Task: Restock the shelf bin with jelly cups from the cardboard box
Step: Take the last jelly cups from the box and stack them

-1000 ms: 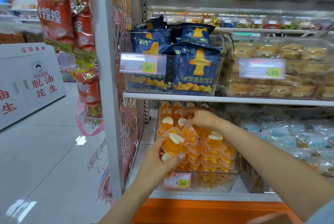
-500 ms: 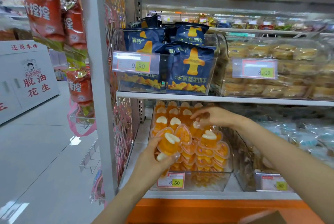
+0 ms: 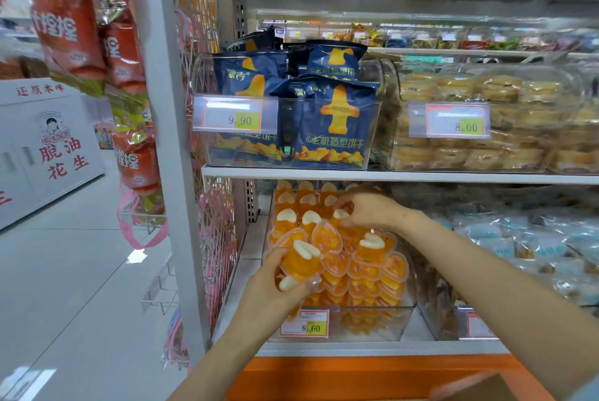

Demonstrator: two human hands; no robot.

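From the head view, the left hand (image 3: 269,290) grips an orange jelly cup (image 3: 299,263), fingers curled round it, at the front-left top of the heap in the clear shelf bin (image 3: 372,323). The right hand (image 3: 369,208) reaches over the pile toward the bin's back, fingertips pinching a rear cup (image 3: 340,214) with a white piece on top. A price tag (image 3: 304,323) reading 8.60 hangs on the bin's front. Blue snack bags (image 3: 334,122) stand on the shelf (image 3: 389,175) above. A corner of the cardboard box (image 3: 473,387) shows at the bottom edge.
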